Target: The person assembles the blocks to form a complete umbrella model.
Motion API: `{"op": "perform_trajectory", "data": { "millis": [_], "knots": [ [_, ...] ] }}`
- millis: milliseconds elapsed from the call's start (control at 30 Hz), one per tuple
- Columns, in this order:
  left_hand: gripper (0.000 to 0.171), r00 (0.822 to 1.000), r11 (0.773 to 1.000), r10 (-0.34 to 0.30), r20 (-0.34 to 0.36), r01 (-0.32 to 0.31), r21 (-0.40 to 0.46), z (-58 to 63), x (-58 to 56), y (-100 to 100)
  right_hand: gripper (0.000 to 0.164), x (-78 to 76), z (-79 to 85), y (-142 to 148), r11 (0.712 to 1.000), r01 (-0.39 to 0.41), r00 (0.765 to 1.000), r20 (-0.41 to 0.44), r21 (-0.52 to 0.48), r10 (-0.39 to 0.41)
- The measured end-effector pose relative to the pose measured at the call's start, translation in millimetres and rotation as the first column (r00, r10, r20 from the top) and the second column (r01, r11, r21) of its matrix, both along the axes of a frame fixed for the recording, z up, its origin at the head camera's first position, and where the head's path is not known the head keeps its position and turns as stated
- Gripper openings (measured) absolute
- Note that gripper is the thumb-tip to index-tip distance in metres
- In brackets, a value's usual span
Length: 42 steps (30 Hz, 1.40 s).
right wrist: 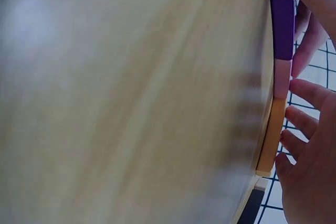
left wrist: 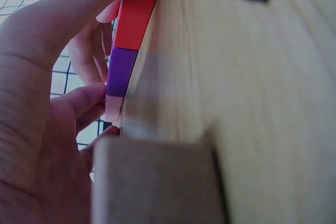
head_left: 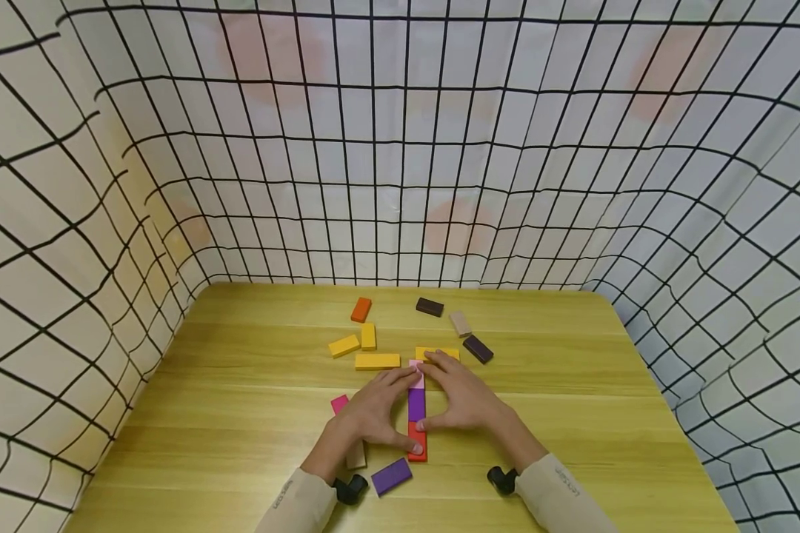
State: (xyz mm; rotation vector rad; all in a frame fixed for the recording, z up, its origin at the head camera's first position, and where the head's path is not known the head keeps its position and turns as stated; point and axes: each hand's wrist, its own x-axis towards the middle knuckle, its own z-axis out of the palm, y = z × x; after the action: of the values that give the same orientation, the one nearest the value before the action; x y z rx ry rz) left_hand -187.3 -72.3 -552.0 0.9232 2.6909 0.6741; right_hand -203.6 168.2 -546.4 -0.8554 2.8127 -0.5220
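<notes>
A red block (head_left: 417, 437), a purple block (head_left: 416, 405) and a light pink block (head_left: 416, 380) lie end to end in a straight row. A yellow block (head_left: 438, 353) lies crosswise at the row's far end. My left hand (head_left: 376, 409) spreads along the left side, thumb on the red block and fingertips at the pink one. From the right, my right hand (head_left: 463, 394) reaches over, its thumb at the red block near the purple one and its fingers by the pink and yellow blocks. In the left wrist view a tan block (left wrist: 157, 182) fills the foreground.
Loose blocks lie around: a dark purple one (head_left: 392, 477) nearest me, a magenta one (head_left: 339, 403) by the left wrist, yellow ones (head_left: 377, 361), an orange one (head_left: 361, 309), dark ones (head_left: 478, 349) and a beige one (head_left: 460, 323). Black netting (head_left: 400, 141) encloses the wooden table (head_left: 573, 414).
</notes>
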Motion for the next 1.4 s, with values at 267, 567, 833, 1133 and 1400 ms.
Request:
{"op": "perform_trajectory", "data": {
  "millis": [267,567,833,1133,1400],
  "knots": [
    [0.125,1.000,1.000,0.001,0.000,-0.001,-0.003,0.4,-1.2,0.8,0.112,-1.9,-3.3,1.6,1.000,0.001,1.000,-0.015,-0.001,-0.001],
    [0.125,1.000,1.000,-0.007,-0.001,0.007,0.009,-0.4,-0.2,0.1,0.112,-0.7,-4.4,1.3,1.000,-0.001,1.000,-0.026,0.006,0.001],
    [0.124,1.000,1.000,-0.003,0.000,0.003,0.012,1.6,1.8,1.1,0.110,-1.0,-3.7,1.8,1.000,0.001,1.000,-0.024,0.011,-0.001],
    [0.123,1.000,1.000,-0.020,0.006,0.020,0.007,-2.7,1.8,0.2,0.111,-0.9,-4.9,1.6,1.000,-0.005,1.000,-0.013,0.002,0.005],
    [0.091,0.996,0.983,0.047,0.072,-0.058,0.171,4.0,-4.8,-14.3,0.111,-3.5,-8.2,3.2,1.000,-0.009,1.000,-0.014,-0.009,0.009]
  ]
}}
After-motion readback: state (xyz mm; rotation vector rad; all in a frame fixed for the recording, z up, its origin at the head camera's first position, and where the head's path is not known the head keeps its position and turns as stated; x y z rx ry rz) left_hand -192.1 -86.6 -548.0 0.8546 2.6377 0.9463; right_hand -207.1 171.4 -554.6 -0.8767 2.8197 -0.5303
